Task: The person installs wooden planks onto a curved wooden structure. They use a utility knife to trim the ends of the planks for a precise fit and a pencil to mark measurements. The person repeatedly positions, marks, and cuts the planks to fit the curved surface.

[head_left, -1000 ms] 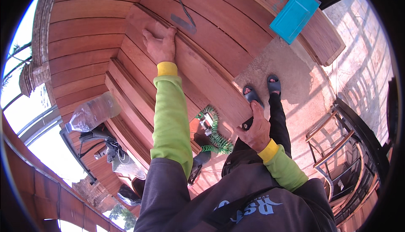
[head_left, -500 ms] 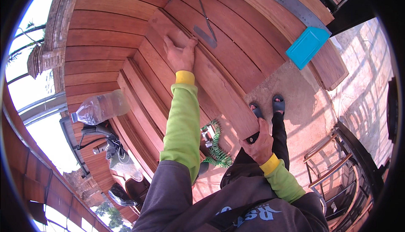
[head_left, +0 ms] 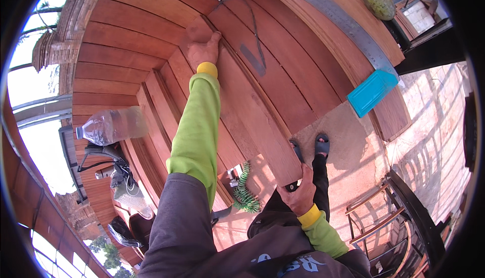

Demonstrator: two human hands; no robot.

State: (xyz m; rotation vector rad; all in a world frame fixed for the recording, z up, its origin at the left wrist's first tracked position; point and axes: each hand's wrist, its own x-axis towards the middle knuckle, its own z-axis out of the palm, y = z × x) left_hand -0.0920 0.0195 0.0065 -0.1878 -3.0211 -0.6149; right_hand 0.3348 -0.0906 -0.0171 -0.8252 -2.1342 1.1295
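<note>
A long reddish wooden plank [head_left: 247, 111] slants across the stacked boards, its near end close to my body. Toward its far end, my left hand [head_left: 203, 51] grips across the plank, thumb over the right edge and fingers curled at the left. My right hand [head_left: 299, 193] is closed at the near end, thumb along the corner. A small black object [head_left: 291, 186] with a pale round spot shows between that hand and the plank end; its kind I cannot make out. Right of the plank, a dark cord [head_left: 256, 35] lies by a grey flat strip [head_left: 251, 58].
A try square with steel blade [head_left: 333, 12] and teal handle [head_left: 372, 92] rests on boards at the right, near a green fruit [head_left: 379, 2]. A clear bottle [head_left: 113, 125] lies left, above a bag [head_left: 121, 177]. A green coiled hose [head_left: 245, 192] hangs below; a metal-framed rack [head_left: 384, 222] stands lower right.
My left hand has moved farther along the plank toward its far end, and its spread fingers have curled in. My right hand stays at the near end. The whole view has shifted a little.
</note>
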